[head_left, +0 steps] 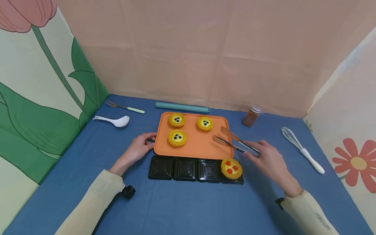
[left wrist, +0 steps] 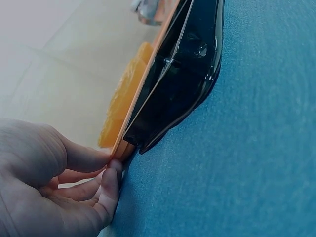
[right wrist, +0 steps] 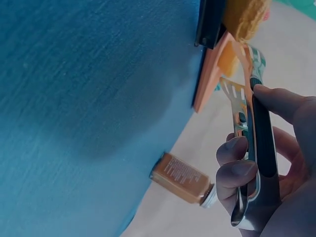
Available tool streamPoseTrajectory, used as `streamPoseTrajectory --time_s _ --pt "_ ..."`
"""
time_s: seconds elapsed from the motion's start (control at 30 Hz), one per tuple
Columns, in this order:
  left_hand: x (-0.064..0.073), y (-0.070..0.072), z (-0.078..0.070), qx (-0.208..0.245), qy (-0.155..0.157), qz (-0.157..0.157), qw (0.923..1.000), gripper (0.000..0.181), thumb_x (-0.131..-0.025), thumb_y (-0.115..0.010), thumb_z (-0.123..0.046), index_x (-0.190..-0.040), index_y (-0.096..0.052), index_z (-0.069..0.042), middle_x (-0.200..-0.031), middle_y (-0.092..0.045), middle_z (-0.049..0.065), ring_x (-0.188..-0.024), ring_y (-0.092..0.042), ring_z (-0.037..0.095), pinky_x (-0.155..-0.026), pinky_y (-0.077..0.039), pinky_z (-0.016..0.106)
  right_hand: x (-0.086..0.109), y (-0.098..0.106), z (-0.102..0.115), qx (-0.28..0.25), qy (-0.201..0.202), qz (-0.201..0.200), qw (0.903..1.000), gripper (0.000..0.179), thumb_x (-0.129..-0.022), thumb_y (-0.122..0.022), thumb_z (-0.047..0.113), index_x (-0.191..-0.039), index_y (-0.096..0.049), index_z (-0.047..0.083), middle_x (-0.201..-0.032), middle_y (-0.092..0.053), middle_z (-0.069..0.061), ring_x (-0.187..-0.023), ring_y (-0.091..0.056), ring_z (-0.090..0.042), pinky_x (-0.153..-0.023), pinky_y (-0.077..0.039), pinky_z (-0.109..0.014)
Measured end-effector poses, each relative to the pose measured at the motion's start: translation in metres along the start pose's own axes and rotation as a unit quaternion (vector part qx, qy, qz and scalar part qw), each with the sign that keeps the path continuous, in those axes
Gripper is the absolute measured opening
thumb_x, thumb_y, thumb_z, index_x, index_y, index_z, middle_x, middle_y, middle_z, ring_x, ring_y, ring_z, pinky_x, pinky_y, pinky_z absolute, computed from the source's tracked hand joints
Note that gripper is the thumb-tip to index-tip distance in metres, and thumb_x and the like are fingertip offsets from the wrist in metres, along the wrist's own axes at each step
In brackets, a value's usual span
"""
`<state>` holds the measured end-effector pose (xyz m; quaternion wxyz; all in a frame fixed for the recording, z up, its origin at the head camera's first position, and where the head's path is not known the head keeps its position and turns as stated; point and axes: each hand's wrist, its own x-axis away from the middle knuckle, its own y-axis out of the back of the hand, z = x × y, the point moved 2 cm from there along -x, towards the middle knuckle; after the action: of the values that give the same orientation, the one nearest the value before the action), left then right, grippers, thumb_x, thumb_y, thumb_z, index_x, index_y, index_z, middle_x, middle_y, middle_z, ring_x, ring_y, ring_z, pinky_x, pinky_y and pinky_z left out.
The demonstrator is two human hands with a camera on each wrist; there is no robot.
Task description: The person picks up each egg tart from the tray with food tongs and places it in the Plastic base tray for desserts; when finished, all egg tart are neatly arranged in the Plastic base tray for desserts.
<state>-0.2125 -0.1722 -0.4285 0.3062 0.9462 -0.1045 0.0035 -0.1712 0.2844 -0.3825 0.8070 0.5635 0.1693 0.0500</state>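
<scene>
Orange tray (head_left: 198,147) lies behind black mould (head_left: 185,169), rim pinched by left hand (head_left: 138,148); right hand (head_left: 270,161) grips tongs (head_left: 249,147), tips apart over tray. Its tarts (head_left: 177,138) look light, softish: take gently by sides.

I can spot dark lettering on the right sleeve (head_left: 306,213), but it's too small for me to read surely. The small brown jar (right wrist: 181,178) carries lines of pale print, too blurred to make out.

Setting: apparently a staged kitchen booth. Evidence: blue-draped surface (head_left: 182,209), creased pinkish backdrop (head_left: 188,52), flower-printed side panels (head_left: 38,127), whisk (head_left: 303,149), fork (head_left: 125,107).
</scene>
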Motion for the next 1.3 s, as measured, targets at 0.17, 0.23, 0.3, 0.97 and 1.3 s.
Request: streamPoseTrajectory --time_s 0.17,0.23,0.3,0.97,1.3 --pt "0.0 0.0 -0.001 -0.002 0.005 0.0 1.0 0.046 -0.102 -0.057 -0.006 -0.146 -0.049 0.003 -0.125 -0.057 0.019 -0.099 -0.059 0.029 -0.087 -0.048 0.041 -0.008 -0.007 -0.001 -0.002 -0.005 0.013 0.9999 0.047 -0.093 -0.075 0.031 -0.136 -0.066 0.014 -0.102 -0.06 -0.014 -0.059 -0.046 -0.015 -0.046 -0.039 -0.032" --pt "0.0 0.0 -0.001 -0.004 0.006 -0.002 1.0 0.045 -0.102 -0.057 -0.006 -0.146 -0.049 0.003 -0.125 -0.057 0.018 -0.098 -0.06 0.029 -0.085 -0.048 0.04 -0.011 -0.009 -0.002 -0.005 -0.007 0.015 0.9998 0.048 -0.093 -0.076 0.031 -0.136 -0.066 0.013 -0.101 -0.06 -0.014 -0.06 -0.046 -0.016 -0.047 -0.04 -0.033" --pt "-0.001 0.0 -0.002 -0.005 0.006 -0.002 1.0 0.045 -0.102 -0.057 -0.006 -0.146 -0.049 0.003 -0.125 -0.057 0.019 -0.098 -0.06 0.029 -0.085 -0.048 0.039 -0.014 -0.01 -0.003 -0.008 -0.013 0.017 0.9997 0.048 -0.092 -0.076 0.031 -0.135 -0.066 0.013 -0.101 -0.06 -0.013 -0.062 -0.047 -0.017 -0.048 -0.04 -0.033" --pt "0.0 0.001 -0.002 -0.013 0.0 -0.001 0.9999 0.045 -0.103 -0.056 -0.006 -0.146 -0.048 0.004 -0.126 -0.057 0.019 -0.099 -0.059 0.029 -0.087 -0.047 0.042 -0.039 -0.016 -0.002 -0.031 -0.02 0.043 0.9984 0.049 -0.092 -0.076 0.028 -0.136 -0.066 0.008 -0.105 -0.063 -0.015 -0.07 -0.051 -0.022 -0.05 -0.042 -0.034" --pt "-0.001 0.0 -0.001 -0.015 -0.004 0.003 0.9999 0.045 -0.103 -0.056 -0.006 -0.146 -0.048 0.004 -0.125 -0.056 0.019 -0.1 -0.059 0.03 -0.087 -0.047 0.042 -0.049 -0.018 0.002 -0.033 -0.031 0.06 0.9972 0.05 -0.093 -0.075 0.029 -0.138 -0.064 0.009 -0.113 -0.063 -0.017 -0.075 -0.054 -0.023 -0.052 -0.044 -0.034"
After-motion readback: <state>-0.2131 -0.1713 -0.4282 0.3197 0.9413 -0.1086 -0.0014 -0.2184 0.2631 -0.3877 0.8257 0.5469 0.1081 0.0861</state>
